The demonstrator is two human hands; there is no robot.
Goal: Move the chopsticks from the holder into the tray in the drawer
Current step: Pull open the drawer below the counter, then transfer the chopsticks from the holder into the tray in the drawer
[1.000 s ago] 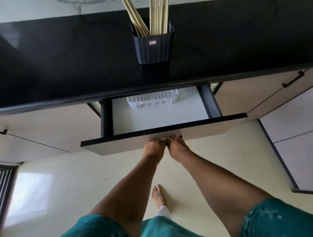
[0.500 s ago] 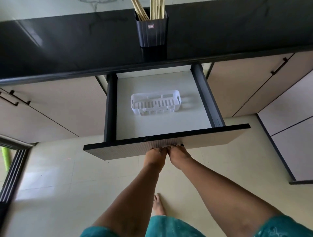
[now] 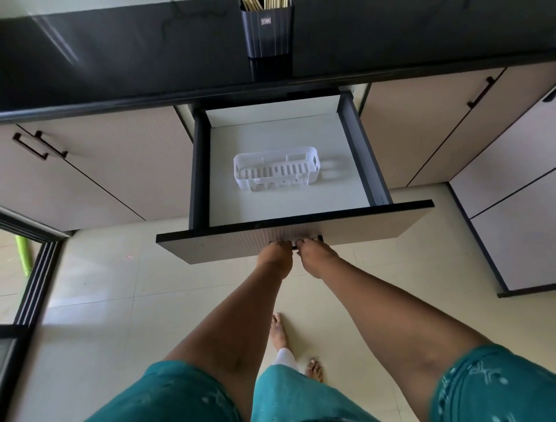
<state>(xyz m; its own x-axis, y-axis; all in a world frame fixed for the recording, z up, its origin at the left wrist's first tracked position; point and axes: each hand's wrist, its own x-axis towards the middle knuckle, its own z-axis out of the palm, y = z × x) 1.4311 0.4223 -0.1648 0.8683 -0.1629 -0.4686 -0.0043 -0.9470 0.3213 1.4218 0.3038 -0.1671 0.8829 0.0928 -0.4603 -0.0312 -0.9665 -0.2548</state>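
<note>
The drawer (image 3: pixel 346 229) stands pulled far out below the black countertop (image 3: pixel 120 60). A white slotted plastic tray (image 3: pixel 275 171) lies empty in the middle of its pale floor. On the counter above, at the top edge of the view, stands a black ribbed holder (image 3: pixel 266 36) with wooden chopsticks (image 3: pixel 272 3), only their lower ends showing. My left hand (image 3: pixel 275 256) and my right hand (image 3: pixel 316 256) sit side by side under the drawer front, fingers curled on its dark handle (image 3: pixel 294 246).
Beige cabinet doors with black bar handles (image 3: pixel 39 147) flank the drawer on both sides. A dark sliding-door frame (image 3: pixel 33 271) stands at the left. My bare feet (image 3: pixel 278 331) rest on the pale tiled floor below the drawer.
The drawer has slid much farther out under both hands, uncovering the whole tray and the drawer's back wall. The holder has shifted up toward the top edge of the view.
</note>
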